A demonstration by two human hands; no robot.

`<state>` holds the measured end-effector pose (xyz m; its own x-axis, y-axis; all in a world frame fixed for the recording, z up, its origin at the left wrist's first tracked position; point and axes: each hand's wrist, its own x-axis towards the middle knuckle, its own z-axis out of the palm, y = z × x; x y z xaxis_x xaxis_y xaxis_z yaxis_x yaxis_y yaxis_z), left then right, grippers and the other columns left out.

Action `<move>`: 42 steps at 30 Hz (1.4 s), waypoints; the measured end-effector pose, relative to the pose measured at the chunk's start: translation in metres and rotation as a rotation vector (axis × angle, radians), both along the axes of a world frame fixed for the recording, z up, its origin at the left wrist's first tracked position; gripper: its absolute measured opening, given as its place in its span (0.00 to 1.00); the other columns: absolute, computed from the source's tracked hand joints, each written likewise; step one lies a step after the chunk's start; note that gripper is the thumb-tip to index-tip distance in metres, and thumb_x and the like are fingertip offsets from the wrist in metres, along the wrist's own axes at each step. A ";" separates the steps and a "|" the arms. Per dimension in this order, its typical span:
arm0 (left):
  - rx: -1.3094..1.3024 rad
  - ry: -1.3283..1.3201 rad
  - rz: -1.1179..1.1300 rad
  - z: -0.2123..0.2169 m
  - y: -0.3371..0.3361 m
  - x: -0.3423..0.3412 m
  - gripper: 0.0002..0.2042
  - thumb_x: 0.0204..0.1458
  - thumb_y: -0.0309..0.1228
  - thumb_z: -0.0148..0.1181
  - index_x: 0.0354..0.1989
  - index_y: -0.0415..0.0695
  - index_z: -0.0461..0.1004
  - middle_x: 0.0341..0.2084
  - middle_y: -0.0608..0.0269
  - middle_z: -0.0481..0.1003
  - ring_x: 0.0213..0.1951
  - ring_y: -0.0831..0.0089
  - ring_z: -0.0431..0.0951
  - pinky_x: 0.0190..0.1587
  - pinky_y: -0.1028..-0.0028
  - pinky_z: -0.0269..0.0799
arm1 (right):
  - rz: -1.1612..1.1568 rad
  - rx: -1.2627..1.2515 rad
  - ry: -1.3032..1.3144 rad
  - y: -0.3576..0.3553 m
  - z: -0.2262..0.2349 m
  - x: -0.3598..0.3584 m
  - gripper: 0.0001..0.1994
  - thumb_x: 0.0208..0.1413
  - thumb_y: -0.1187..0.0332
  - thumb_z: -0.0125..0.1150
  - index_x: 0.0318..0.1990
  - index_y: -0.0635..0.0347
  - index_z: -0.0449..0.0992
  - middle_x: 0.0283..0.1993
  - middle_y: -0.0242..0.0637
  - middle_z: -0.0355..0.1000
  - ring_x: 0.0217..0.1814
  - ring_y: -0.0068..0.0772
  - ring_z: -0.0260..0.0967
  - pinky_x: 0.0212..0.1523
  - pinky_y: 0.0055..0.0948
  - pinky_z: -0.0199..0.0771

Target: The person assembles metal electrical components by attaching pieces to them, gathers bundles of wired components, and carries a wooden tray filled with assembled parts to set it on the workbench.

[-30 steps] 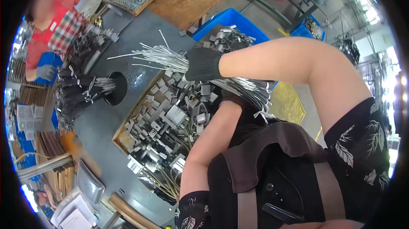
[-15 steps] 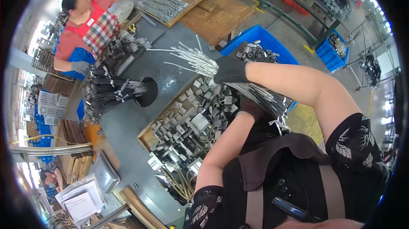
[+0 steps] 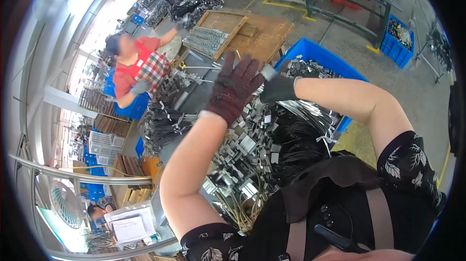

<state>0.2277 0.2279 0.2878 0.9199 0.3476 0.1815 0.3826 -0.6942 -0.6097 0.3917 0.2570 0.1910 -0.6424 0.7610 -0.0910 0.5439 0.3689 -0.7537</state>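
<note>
My right hand (image 3: 279, 88), in a dark glove, is closed round a bundle of thin cables (image 3: 315, 113). The bundle slopes down to the right toward my lap, with a white tie near its lower part. My left hand (image 3: 234, 88), in a maroon knitted glove, is raised at the bundle's upper end with its fingers stretched out. It hides most of the strand ends; a few pale strands stick out past it. Below both hands lies a heap of small metal blocks (image 3: 247, 142). Black cables (image 3: 296, 142) hang beside the heap, near my apron.
Another tied bundle of black cables (image 3: 167, 125) lies on the grey table at left. A blue bin (image 3: 303, 47) of metal parts stands beyond my right hand. Across the table a person in a red checked apron (image 3: 141, 67) reaches toward a wooden tray (image 3: 221, 18).
My left hand has come up from the lower part of the bundle to its strand ends, fingers now spread. The right hand still grips the bundle. The view has shifted, showing more at left.
</note>
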 end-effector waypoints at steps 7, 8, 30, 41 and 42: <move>-0.244 0.186 0.277 -0.008 0.051 0.048 0.03 0.42 0.29 0.55 0.27 0.50 0.72 0.22 0.61 0.75 0.32 0.60 0.78 0.40 0.59 0.72 | -0.214 -0.005 0.102 -0.011 0.010 0.034 0.28 0.35 0.60 0.63 0.47 0.65 0.74 0.39 0.54 0.75 0.43 0.49 0.74 0.43 0.40 0.73; -0.254 0.154 0.212 -0.001 0.050 0.042 0.03 0.43 0.29 0.54 0.27 0.50 0.73 0.21 0.59 0.75 0.29 0.58 0.78 0.33 0.59 0.71 | -0.215 0.061 0.144 -0.011 0.012 0.032 0.27 0.35 0.61 0.63 0.47 0.63 0.74 0.39 0.53 0.75 0.43 0.49 0.74 0.43 0.41 0.73; 0.074 0.254 0.490 0.157 0.010 0.009 0.06 0.42 0.29 0.58 0.30 0.49 0.74 0.28 0.58 0.77 0.33 0.56 0.79 0.35 0.61 0.74 | -0.218 0.431 0.308 -0.053 0.043 0.080 0.37 0.31 0.67 0.63 0.58 0.56 0.65 0.45 0.51 0.72 0.47 0.53 0.71 0.47 0.43 0.72; 0.094 -0.378 0.725 0.088 -0.035 -0.257 0.14 0.43 0.34 0.63 0.40 0.50 0.76 0.34 0.55 0.77 0.37 0.55 0.78 0.40 0.62 0.73 | 0.273 0.524 -0.230 0.001 0.157 -0.105 0.40 0.31 0.67 0.64 0.61 0.56 0.63 0.44 0.52 0.73 0.46 0.48 0.73 0.47 0.40 0.72; 0.043 -0.465 0.751 0.061 -0.045 -0.283 0.13 0.43 0.34 0.63 0.40 0.50 0.77 0.34 0.55 0.77 0.37 0.55 0.78 0.40 0.62 0.73 | 0.326 0.480 -0.293 0.008 0.150 -0.132 0.39 0.31 0.67 0.64 0.61 0.54 0.63 0.43 0.52 0.73 0.46 0.48 0.73 0.46 0.41 0.73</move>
<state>-0.0557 0.1831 0.3483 0.2814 0.8144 0.5075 0.9440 -0.1400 -0.2988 0.2594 0.2647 0.3413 -0.8476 0.5305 0.0035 0.5050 0.8088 -0.3015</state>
